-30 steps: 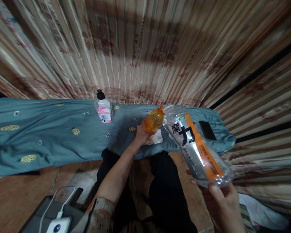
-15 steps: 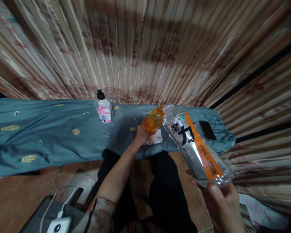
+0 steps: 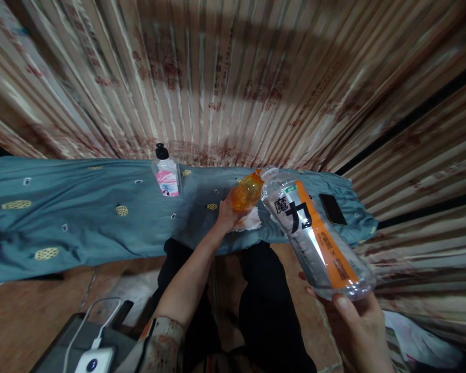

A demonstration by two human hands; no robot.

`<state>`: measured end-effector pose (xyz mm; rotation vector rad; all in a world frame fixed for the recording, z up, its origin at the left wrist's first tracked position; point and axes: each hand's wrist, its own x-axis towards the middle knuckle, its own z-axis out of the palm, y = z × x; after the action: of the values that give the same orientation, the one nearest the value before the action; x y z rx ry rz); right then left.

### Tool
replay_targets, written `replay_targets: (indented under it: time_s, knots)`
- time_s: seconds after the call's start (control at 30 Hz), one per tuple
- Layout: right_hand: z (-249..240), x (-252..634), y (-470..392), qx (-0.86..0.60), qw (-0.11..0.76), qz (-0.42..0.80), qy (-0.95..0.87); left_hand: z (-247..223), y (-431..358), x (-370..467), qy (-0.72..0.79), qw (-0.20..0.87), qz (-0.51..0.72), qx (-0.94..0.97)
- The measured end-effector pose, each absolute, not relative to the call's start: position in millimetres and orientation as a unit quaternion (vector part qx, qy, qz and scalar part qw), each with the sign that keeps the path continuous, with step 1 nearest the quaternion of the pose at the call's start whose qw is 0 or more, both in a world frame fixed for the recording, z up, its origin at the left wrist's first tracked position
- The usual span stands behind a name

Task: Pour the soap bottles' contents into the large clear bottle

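Observation:
My left hand (image 3: 228,213) is closed around a small orange see-through bottle (image 3: 248,191), tilted with its neck up and to the right. My right hand (image 3: 353,321) grips the base of a large clear plastic bottle (image 3: 314,233) with an orange and silver label. That bottle slants down to the left, and its mouth meets the mouth of the orange bottle. Whether liquid passes between them I cannot tell. Under my left hand lies a crumpled white tissue (image 3: 250,221) on the teal cloth (image 3: 101,207).
A clear pump bottle (image 3: 168,173) with a black top and pink label stands left of my hands. A dark phone (image 3: 333,209) lies at the right end of the cloth. Pleated curtains (image 3: 233,77) hang behind. A white device (image 3: 95,360) with a cable sits at lower left.
Almost nothing differs. Both hands hold the two bottles mouth to mouth in nearly the same position.

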<state>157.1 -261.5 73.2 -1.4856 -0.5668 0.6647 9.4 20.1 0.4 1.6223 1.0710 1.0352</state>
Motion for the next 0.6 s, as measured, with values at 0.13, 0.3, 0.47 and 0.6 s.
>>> replay_targets:
  time_s: [0.13, 0.3, 0.47, 0.6]
  knots:
    - [78.0, 151.5, -259.6, -0.659, 0.651, 0.283, -0.249, 0.9, 19.9, 8.1, 0.428, 0.452, 0.417, 0.663]
    - [82.6, 145.9, -257.8, -0.671, 0.644, 0.277, -0.243, -0.7, 20.3, 8.1, 0.434, 0.456, 0.415, 0.657]
    - [86.5, 141.3, -256.5, -0.677, 0.638, 0.268, -0.251, -1.9, 21.3, 8.7, 0.421, 0.467, 0.428, 0.650]
    - [88.9, 140.4, -255.5, -0.671, 0.639, 0.272, -0.262, 2.3, 19.9, 8.1, 0.438, 0.458, 0.411, 0.656]
